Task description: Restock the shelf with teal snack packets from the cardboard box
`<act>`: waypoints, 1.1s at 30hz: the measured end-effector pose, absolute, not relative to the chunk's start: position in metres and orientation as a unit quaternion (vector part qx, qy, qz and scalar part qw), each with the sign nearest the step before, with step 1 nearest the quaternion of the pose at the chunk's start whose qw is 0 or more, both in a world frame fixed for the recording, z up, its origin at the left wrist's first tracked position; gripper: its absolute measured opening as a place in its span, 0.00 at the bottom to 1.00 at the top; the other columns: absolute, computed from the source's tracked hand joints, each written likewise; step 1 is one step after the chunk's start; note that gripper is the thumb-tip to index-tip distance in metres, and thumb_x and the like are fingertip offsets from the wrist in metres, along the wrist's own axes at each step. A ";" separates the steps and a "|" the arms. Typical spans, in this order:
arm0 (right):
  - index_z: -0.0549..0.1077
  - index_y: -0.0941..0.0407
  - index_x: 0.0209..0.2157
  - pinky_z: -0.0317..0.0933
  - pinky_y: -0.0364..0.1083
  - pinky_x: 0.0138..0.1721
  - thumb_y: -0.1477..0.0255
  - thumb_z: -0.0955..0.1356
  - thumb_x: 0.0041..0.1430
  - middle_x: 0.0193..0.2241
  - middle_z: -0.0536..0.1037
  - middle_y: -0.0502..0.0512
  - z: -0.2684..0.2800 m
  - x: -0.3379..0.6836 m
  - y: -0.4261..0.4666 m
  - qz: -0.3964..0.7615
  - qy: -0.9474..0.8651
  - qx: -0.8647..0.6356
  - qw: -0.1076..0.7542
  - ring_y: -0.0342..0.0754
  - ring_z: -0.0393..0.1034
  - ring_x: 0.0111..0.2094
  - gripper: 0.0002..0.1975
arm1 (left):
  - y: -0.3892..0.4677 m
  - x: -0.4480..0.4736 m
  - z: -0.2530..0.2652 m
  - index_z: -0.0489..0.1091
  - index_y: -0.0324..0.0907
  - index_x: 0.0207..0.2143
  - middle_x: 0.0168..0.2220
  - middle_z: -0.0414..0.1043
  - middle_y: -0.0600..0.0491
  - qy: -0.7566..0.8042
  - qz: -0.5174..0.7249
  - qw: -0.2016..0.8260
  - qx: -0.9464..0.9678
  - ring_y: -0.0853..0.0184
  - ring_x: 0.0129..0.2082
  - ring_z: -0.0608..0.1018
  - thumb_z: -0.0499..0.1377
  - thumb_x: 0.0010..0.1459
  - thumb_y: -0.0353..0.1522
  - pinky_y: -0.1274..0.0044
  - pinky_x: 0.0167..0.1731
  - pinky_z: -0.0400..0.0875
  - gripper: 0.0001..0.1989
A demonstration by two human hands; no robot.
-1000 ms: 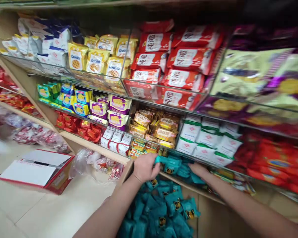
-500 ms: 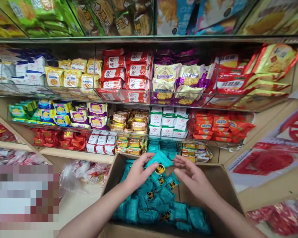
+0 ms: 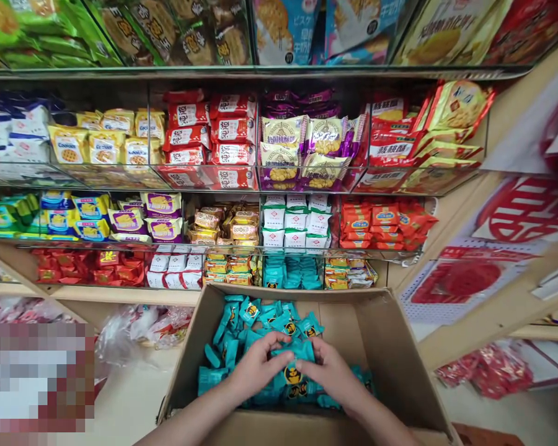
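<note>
Both my hands are low inside an open cardboard box (image 3: pixel 376 334) that holds many teal snack packets (image 3: pixel 251 311) with round black-and-yellow logos. My left hand (image 3: pixel 263 368) is closed on the left side of one teal snack packet (image 3: pixel 302 351). The fingers of my right hand (image 3: pixel 332 375) close on its right side, with the thumbs near each other over its front. Other packets lie loose under and around my hands. Beyond the box's far edge, teal packets (image 3: pixel 300 272) of the same colour stand in a lower shelf compartment.
Shelves with clear dividers carry red packets (image 3: pixel 232 130), yellow cookie packets (image 3: pixel 105 145) and white-green packets (image 3: pixel 295 223). Plastic bags (image 3: pixel 134 334) lie left of the box. Red packaged decorations (image 3: pixel 469 275) hang at the right.
My hands have come down and toward me from the box's far edge into the packets. My right hand, apart from the packet before, now closes on one. The view has shifted to the right.
</note>
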State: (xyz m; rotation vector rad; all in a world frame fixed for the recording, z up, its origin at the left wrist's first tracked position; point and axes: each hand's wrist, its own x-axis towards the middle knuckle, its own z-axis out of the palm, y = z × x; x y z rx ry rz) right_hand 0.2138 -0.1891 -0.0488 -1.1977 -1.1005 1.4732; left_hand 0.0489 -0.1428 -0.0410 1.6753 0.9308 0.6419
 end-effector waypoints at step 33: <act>0.73 0.57 0.33 0.51 0.48 0.40 0.66 0.52 0.64 0.33 0.77 0.57 -0.012 0.248 -0.114 -0.005 -0.735 -0.667 0.122 0.51 0.68 0.37 0.22 | -0.118 -0.028 -0.027 0.66 0.43 0.39 0.36 0.68 0.49 0.395 0.237 0.204 0.864 0.61 0.39 0.68 0.51 0.54 0.33 0.68 0.40 0.62 0.10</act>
